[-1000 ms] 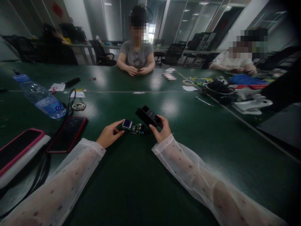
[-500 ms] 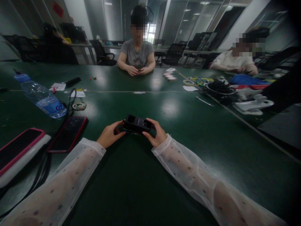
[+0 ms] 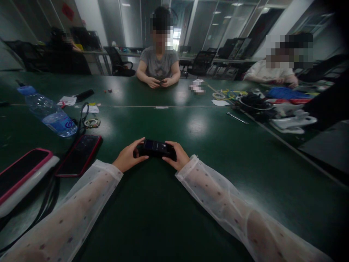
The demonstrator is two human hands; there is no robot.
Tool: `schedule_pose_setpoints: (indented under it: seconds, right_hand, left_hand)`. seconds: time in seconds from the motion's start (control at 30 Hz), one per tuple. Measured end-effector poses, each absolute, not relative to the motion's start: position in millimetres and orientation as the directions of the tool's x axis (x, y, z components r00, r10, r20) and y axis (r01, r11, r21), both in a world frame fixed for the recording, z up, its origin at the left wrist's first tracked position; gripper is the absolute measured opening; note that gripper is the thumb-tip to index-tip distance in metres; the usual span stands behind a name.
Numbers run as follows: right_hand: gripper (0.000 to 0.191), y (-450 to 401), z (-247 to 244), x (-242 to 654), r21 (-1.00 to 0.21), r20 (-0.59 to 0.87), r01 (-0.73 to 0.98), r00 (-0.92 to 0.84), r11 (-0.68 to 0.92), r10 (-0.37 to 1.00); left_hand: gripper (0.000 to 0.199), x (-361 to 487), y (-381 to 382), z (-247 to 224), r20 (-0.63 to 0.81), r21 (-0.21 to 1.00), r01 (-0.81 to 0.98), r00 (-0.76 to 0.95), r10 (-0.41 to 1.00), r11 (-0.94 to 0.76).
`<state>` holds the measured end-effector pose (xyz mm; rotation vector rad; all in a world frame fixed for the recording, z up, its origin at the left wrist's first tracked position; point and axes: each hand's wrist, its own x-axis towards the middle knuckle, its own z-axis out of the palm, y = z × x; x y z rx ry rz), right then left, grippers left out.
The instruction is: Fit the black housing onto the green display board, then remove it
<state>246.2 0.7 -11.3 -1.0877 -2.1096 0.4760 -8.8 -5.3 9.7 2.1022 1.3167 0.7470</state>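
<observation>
A small black box-shaped electronic device (image 3: 155,147) is held between my two hands over the green table (image 3: 152,203). Its top face has a dark screen-like window on the left and small light markings beside it. My left hand (image 3: 129,155) grips its left end, thumb at the near side and fingers at the far side. At the other end, my right hand (image 3: 178,155) grips it in the same way. The fingers partly cover both ends, and the underside is hidden.
To the left lie a red-edged phone (image 3: 79,155), a pink-edged phone (image 3: 25,171) and a tilted plastic bottle (image 3: 50,112). A wrench (image 3: 237,117) and tangled black cables (image 3: 253,100) are at the right. A person (image 3: 159,60) sits opposite, another (image 3: 275,72) at the far right.
The black device has tipped and come slightly nearer, so its top face shows more flatly. Both hands have turned with it and kept their hold.
</observation>
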Motion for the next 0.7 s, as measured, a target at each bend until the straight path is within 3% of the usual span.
schedule_pose_setpoints:
  seconds: [0.47, 0.7]
  right_hand:
    - [0.055, -4.2, -3.3, 244.8, -0.622, 0.461, 0.437, -0.466, 0.650, 0.755]
    - [0.069, -1.8, -8.4, 246.5, -0.765, 0.278, 0.442, -0.428, 0.468, 0.860]
  left_hand:
    - [0.063, -10.7, -6.7, 15.4, 0.143, 0.682, 0.618, 0.413, 0.899, -0.392]
    - [0.060, -8.6, -9.1, 19.7, 0.117, 0.685, 0.624, 0.415, 0.902, -0.376]
